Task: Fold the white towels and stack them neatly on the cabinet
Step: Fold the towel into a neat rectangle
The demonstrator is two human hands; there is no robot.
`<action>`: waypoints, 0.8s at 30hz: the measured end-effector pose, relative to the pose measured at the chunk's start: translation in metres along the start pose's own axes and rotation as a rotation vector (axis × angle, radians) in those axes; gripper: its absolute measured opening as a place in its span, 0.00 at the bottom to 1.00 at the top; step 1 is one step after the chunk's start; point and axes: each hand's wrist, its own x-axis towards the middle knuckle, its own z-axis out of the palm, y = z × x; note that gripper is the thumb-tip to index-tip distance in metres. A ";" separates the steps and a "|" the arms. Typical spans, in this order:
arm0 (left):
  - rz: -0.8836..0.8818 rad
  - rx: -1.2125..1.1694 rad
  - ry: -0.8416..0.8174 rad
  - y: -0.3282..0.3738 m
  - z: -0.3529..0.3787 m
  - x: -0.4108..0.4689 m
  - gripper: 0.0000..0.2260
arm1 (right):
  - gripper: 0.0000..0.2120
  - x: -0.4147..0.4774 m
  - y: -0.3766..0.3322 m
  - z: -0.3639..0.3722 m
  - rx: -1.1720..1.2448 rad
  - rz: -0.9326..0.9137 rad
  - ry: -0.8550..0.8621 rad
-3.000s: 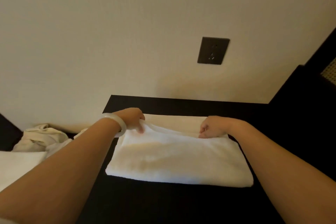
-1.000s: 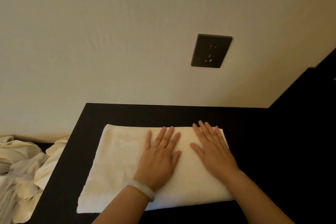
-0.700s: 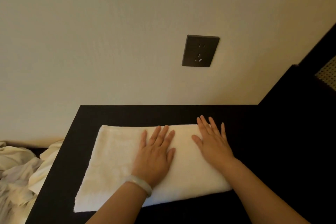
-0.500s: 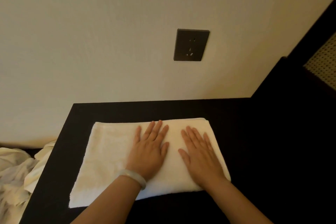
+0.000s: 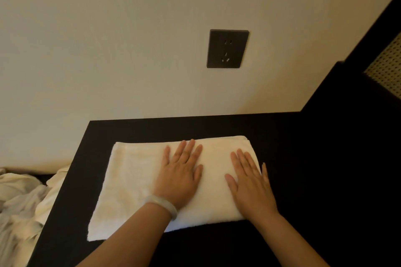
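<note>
Right hand (image 5: pixel 249 184) slid rightward, away from left hand (image 5: pixel 181 176); both lay flat, fingers straight, pressing folded white towel (image 5: pixel 130 180), frame centre. Risk I judged: sweeping could skew layers.

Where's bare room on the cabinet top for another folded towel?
Widest bare patch: cabinet top right of the towel, toward the dark side panel. Narrow strip between towel and wall. Middle crowded: left hand and right hand flat on towel.

Folded white towel (image 5: pixel 130 180) lies flat on the dark cabinet (image 5: pixel 303 180).
</note>
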 end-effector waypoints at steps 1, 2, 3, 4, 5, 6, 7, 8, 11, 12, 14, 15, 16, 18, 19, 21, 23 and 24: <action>-0.002 -0.001 0.000 0.000 0.000 0.000 0.29 | 0.31 0.004 -0.005 -0.003 -0.035 0.042 0.015; -0.004 -0.005 0.003 0.000 0.000 0.000 0.29 | 0.31 0.012 -0.013 -0.008 -0.054 0.066 0.058; -0.007 -0.009 0.001 0.001 0.000 0.001 0.29 | 0.31 0.021 -0.022 -0.012 -0.044 0.062 0.108; -0.007 -0.008 -0.004 0.001 0.000 0.001 0.28 | 0.31 0.029 -0.031 -0.017 -0.022 0.035 0.134; -0.001 -0.007 -0.007 0.001 -0.001 0.001 0.27 | 0.30 0.036 -0.038 -0.019 -0.001 -0.007 0.131; 0.012 -0.005 -0.010 0.001 -0.002 0.001 0.26 | 0.29 0.042 -0.042 -0.017 0.011 -0.040 0.105; 0.028 0.000 -0.021 -0.001 -0.004 -0.001 0.26 | 0.29 0.045 -0.043 -0.014 0.015 -0.050 0.068; 0.036 0.010 -0.033 -0.006 -0.006 -0.003 0.26 | 0.29 0.047 -0.041 -0.010 0.016 -0.041 0.041; -0.125 0.036 -0.030 -0.047 -0.014 -0.023 0.27 | 0.29 0.049 -0.036 -0.003 0.008 -0.050 0.036; -0.223 0.053 -0.012 -0.064 -0.016 -0.033 0.28 | 0.29 0.050 -0.035 -0.003 -0.002 -0.052 0.027; -0.369 0.071 0.012 -0.091 -0.021 -0.053 0.28 | 0.29 0.051 -0.037 -0.007 -0.032 -0.026 -0.015; -0.398 0.049 0.017 -0.097 -0.022 -0.058 0.28 | 0.29 0.051 -0.041 -0.009 -0.053 -0.003 -0.022; -0.404 0.030 0.022 -0.099 -0.024 -0.059 0.29 | 0.30 0.051 -0.050 -0.012 -0.081 -0.002 0.004; -0.400 0.010 0.017 -0.095 -0.025 -0.057 0.29 | 0.30 0.049 -0.082 -0.017 -0.056 -0.146 0.135; -0.401 -0.002 0.014 -0.093 -0.024 -0.055 0.29 | 0.30 0.047 -0.104 -0.017 -0.005 -0.272 0.181; -0.404 -0.018 0.026 -0.093 -0.025 -0.054 0.28 | 0.30 0.043 -0.143 -0.009 0.065 -0.505 0.150; -0.413 -0.131 0.044 -0.094 -0.031 -0.055 0.26 | 0.28 0.041 -0.163 0.005 0.046 -0.583 0.052; -0.435 -0.237 0.066 -0.096 -0.035 -0.058 0.25 | 0.28 0.042 -0.166 0.011 0.032 -0.576 0.026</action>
